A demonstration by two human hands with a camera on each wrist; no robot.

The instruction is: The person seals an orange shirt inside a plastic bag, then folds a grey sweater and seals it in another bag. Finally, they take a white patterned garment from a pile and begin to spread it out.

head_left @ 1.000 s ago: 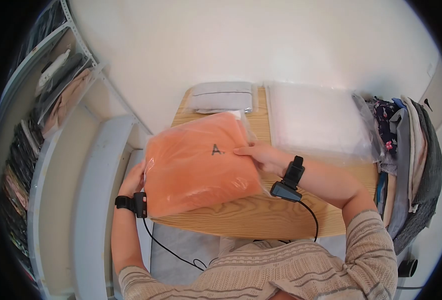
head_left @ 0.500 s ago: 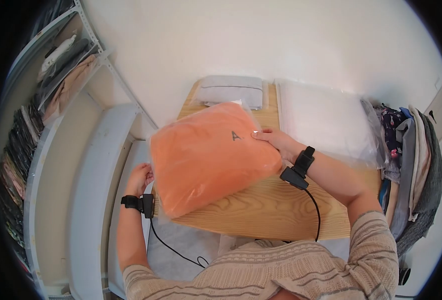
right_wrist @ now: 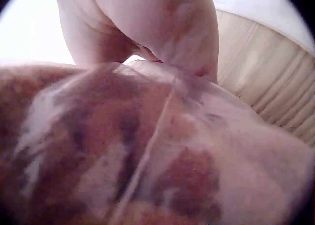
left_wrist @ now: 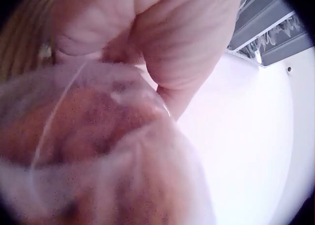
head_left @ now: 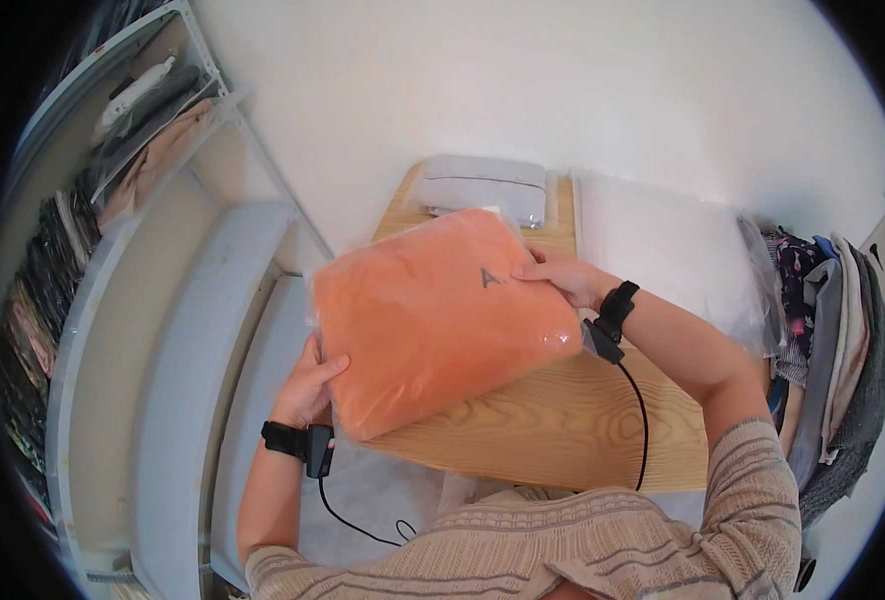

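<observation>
Orange folded fabric sealed in a clear plastic bag (head_left: pixel 443 320): held off the surface in both hands and tilted, its far right part over the pale wooden table (head_left: pixel 563 430), its near left corner out past the table's left edge
Marking: a dark handwritten letter A (head_left: pixel 490 277) sits on the upper face, turned up toward the person, probably so it can be read
Left hand (head_left: pixel 308 390): clasps the near left corner, thumb laid on top and fingers tucked beneath, taking the weight of the lower end
Right hand (head_left: pixel 563 280): pinches the far right edge just beside the letter, and the right wrist view shows the film caught between thumb and fingers
Why this hold: a grip at opposite corners seems meant to keep the soft, slippery bag spread flat instead of sagging in the middle
Back of table: a flat grey packet in clear wrap (head_left: pixel 483 190) lies at the far edge just behind the orange one, with a large white translucent plastic packet (head_left: pixel 663 255) beside it on the right
Left side: white metal shelving (head_left: pixel 153 120) holds bagged garments
Right side: a pile of folded clothes in mixed colours (head_left: pixel 843 330) stands past the table's right edge
</observation>
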